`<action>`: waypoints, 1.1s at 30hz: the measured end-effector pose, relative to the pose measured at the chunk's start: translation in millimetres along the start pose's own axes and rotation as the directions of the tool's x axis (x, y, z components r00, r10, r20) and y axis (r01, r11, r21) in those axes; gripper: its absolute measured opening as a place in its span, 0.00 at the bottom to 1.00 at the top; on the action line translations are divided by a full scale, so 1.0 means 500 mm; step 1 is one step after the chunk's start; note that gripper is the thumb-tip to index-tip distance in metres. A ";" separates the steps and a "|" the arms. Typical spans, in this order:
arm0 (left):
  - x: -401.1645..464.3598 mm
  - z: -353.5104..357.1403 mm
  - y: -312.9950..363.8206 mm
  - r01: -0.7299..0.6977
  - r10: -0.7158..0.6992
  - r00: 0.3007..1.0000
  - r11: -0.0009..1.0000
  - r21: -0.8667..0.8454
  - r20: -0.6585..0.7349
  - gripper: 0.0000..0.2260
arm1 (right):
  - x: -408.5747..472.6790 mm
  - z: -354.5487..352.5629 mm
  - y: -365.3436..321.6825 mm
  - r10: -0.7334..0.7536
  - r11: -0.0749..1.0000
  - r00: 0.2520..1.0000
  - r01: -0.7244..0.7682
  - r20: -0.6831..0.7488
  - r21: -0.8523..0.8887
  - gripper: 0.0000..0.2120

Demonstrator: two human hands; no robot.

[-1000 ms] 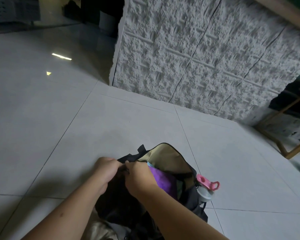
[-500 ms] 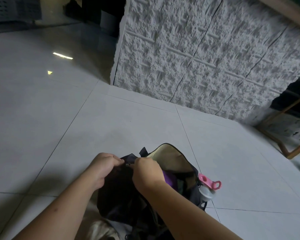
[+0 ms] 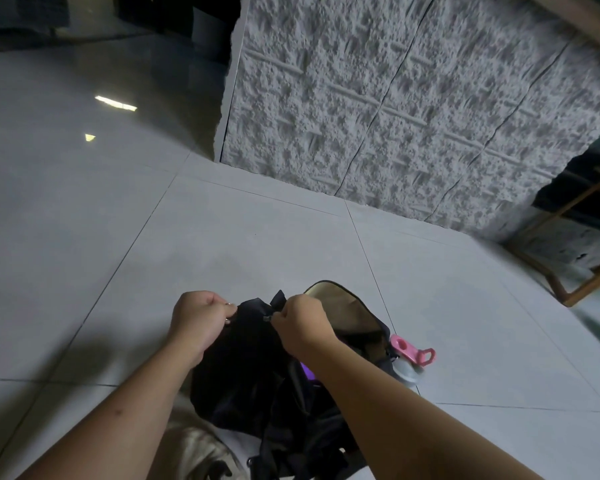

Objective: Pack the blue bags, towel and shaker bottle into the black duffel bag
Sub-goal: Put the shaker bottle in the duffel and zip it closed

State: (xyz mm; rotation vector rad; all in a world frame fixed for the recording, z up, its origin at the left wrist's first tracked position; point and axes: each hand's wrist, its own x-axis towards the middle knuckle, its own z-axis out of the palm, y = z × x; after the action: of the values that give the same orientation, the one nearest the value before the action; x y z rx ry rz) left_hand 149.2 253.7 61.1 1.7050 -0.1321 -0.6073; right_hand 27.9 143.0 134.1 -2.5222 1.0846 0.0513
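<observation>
The black duffel bag [image 3: 257,368] lies on the grey tiled floor [image 3: 222,237], its far end gaping to show tan lining [image 3: 343,313]. A sliver of something purple [image 3: 305,370] shows inside, beside the right forearm. The left hand [image 3: 196,318] is closed in a tight grip on the bag's dark fabric at its far edge; the right hand [image 3: 300,322] pinches the fabric just beside it, near a small zipper pull [image 3: 266,319]. The shaker bottle [image 3: 411,362], pink-lidded, lies on the floor touching the bag's right side. No writing is legible. Beyond stands a rough textured wall [image 3: 395,98]; a wooden frame [image 3: 582,271] sits at the right.
</observation>
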 end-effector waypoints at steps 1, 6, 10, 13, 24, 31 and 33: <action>0.000 0.002 0.000 -0.020 0.021 1.000 0.999 0.031 -0.015 0.08 | 0.000 -0.002 0.006 0.004 1.000 1.000 -0.004 0.000 0.005 0.20; -0.015 0.013 0.005 -0.138 0.173 0.979 0.951 0.278 -0.105 0.08 | 0.002 -0.001 0.034 0.040 0.999 0.999 -0.040 0.006 0.023 0.18; -0.012 0.012 0.001 -0.154 0.211 0.967 0.931 0.332 -0.143 0.08 | 0.001 -0.001 0.050 0.062 0.998 0.998 -0.062 0.021 0.016 0.18; -0.007 0.006 -0.005 -0.154 0.227 0.962 0.911 0.382 -0.154 0.07 | 0.004 -0.003 0.065 0.080 0.997 0.996 -0.080 0.024 0.010 0.18; 0.015 0.004 -0.019 -0.144 0.222 0.964 0.897 0.418 -0.146 0.09 | 0.007 -0.013 0.147 0.141 0.989 0.990 -0.141 0.004 0.045 0.22; -0.020 0.057 -0.003 -0.538 0.627 0.769 0.535 0.651 0.121 0.09 | 0.000 -0.011 0.159 0.108 0.987 0.994 -0.106 -0.011 0.117 0.23; -0.034 0.097 -0.004 -0.689 0.689 0.653 0.369 0.624 0.314 0.11 | -0.006 -0.012 0.159 0.079 0.989 0.997 -0.076 -0.025 0.125 0.24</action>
State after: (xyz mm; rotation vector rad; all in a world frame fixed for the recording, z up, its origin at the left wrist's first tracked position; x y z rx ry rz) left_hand 111.8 218.4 59.7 2.1358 -1.1842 0.1558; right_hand -30.9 93.4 113.3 -2.3775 1.1607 -0.0309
